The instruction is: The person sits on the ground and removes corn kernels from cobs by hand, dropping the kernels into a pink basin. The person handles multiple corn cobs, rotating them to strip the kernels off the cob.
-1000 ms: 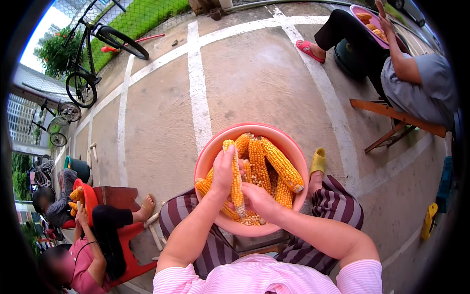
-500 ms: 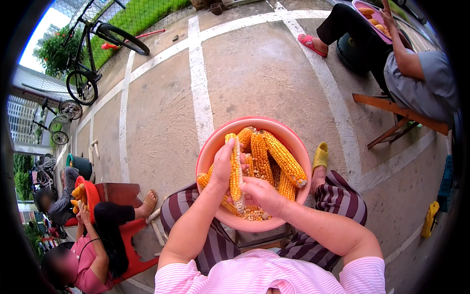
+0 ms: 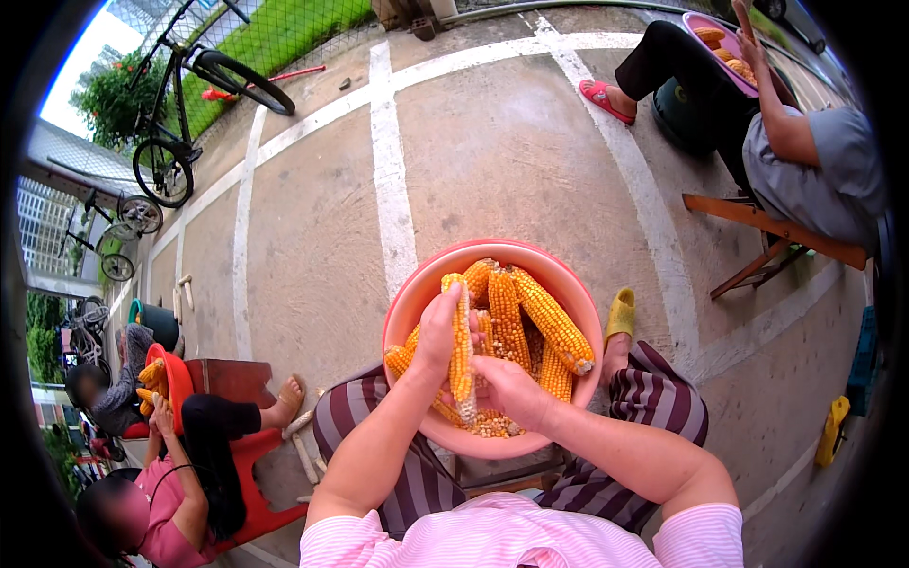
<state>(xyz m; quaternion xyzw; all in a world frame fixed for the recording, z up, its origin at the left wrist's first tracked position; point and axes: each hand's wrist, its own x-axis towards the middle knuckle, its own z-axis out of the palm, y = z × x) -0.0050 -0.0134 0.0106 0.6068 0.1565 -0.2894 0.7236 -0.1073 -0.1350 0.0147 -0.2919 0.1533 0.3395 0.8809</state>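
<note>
An ear of yellow corn (image 3: 461,355), paler at its lower end, stands lengthwise over a pink basin (image 3: 589,331) between my knees. My left hand (image 3: 438,331) is closed round its upper length, thumb along the kernels. My right hand (image 3: 511,393) holds the lower part with bent fingers, partly hidden behind the ear. Beneath and around both hands lie several more corn ears (image 3: 554,322) in the basin, with loose kernels (image 3: 497,423) at its bottom.
People with corn in tubs sit at my left (image 3: 166,516) and right (image 3: 814,170). Bicycles (image 3: 166,170) stand by a fence at upper left. Bare cobs (image 3: 296,445) lie on the paved ground (image 3: 312,237); a yellow object (image 3: 831,431) lies at lower right.
Both hands stay on the same ear, with only slight shifts of my fingers. The whole view has moved slightly, the basin appearing higher half a second ago than now.
</note>
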